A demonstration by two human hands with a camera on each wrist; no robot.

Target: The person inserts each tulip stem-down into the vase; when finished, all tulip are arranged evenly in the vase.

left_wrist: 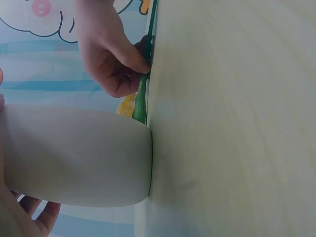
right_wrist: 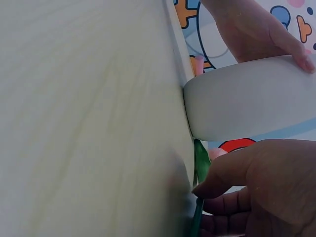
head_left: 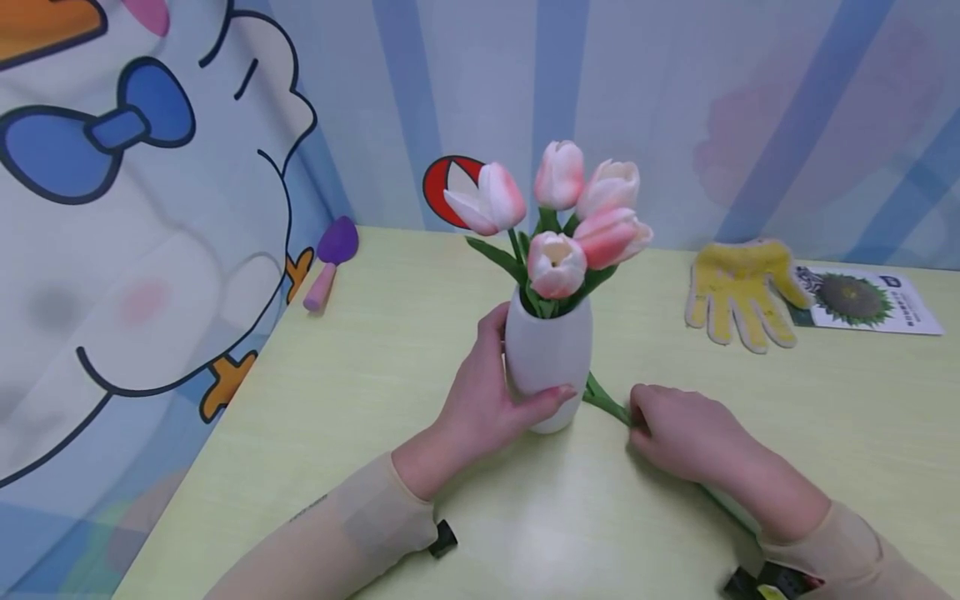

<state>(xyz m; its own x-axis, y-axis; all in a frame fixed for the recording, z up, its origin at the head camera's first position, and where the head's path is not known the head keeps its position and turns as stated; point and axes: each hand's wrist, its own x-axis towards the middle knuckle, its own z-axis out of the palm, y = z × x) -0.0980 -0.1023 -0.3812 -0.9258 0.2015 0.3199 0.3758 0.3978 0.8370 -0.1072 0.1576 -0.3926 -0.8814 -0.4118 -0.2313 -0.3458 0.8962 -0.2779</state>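
Note:
A white vase (head_left: 551, 354) stands upright on the table, holding several pink-and-white tulips (head_left: 556, 265) with green leaves. My left hand (head_left: 483, 400) grips the vase from its left side, thumb across the front. To the right of the vase, my right hand (head_left: 690, 433) pinches the green stem (head_left: 611, 406) of another tulip lying low along the tabletop. That tulip's leaf reaches behind the vase; in the right wrist view a bit of its pink bloom (right_wrist: 216, 153) shows past my right hand (right_wrist: 261, 182). The head view hides the bloom behind the vase.
A purple-and-pink toy shovel (head_left: 333, 262) lies at the back left, by the cartoon-printed wall cloth (head_left: 480, 100). At the back right a yellow work glove (head_left: 738, 287) overlaps a seed packet (head_left: 862, 298) with a sunflower picture. The table (head_left: 360, 375) is pale yellow.

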